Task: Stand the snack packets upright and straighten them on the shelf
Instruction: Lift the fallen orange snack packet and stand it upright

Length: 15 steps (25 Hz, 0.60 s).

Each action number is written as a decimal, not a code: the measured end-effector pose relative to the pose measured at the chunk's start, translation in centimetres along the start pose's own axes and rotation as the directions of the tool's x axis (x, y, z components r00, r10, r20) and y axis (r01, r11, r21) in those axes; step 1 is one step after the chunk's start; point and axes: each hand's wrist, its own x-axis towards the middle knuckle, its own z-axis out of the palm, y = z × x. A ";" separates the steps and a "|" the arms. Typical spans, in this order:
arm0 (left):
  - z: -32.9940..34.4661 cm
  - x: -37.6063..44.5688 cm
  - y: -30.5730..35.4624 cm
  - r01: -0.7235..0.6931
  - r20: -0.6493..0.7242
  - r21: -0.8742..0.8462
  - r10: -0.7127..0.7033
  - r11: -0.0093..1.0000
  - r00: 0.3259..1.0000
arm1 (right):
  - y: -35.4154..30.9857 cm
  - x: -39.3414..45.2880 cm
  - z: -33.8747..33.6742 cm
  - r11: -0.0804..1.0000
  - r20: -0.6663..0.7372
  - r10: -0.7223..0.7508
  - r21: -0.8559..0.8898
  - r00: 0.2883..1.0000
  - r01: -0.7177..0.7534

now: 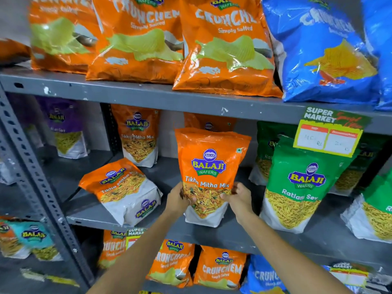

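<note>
An orange Tikha Mitha Mix packet (pixel 209 166) stands upright near the front of the grey middle shelf (pixel 233 235). My left hand (pixel 178 199) grips its lower left side and my right hand (pixel 238 198) grips its lower right side. To its left a second orange Tikha Mitha Mix packet (pixel 123 190) lies tilted back on the shelf. A third one (pixel 137 134) stands upright further back, and another orange packet (pixel 209 123) shows behind the held one. Right of my hands stands a green Ratlami Sev packet (pixel 301 187).
Large orange (pixel 224 45) and blue (pixel 326 49) Crunchem bags fill the upper shelf. A price tag (pixel 331 132) hangs from its edge. More green packets (pixel 375 217) sit at right, a purple packet (pixel 65 128) at back left, and a slotted upright post (pixel 40 187) at left.
</note>
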 end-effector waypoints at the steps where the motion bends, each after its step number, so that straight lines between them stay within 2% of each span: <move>1: 0.2 0.1 -0.3 0.012 -0.003 -0.003 -0.012 1.000 1.000 | 0.2 0.1 0.0 1.000 0.008 -0.018 -0.014 1.000 0.018; 5: 0.1 0.2 -0.3 0.106 -0.017 0.034 -0.106 0.994 0.994 | 0.2 -0.2 0.2 0.985 0.017 -0.085 -0.146 0.996 0.086; 8: -0.7 -0.4 0.6 0.142 -0.069 0.041 -0.139 0.989 0.988 | 0.3 -1.8 0.6 0.971 -0.144 -0.197 -0.169 0.970 0.172; 11: -2.5 -1.5 1.7 0.148 -0.246 0.069 -0.127 0.987 0.961 | 0.3 -3.5 1.0 0.934 -0.261 -0.332 -0.224 0.906 0.278; 15: -6.1 -4.1 2.0 0.152 -0.457 0.093 -0.093 0.984 0.885 | 0.1 -5.3 2.1 0.887 -0.168 -0.434 -0.250 0.885 0.387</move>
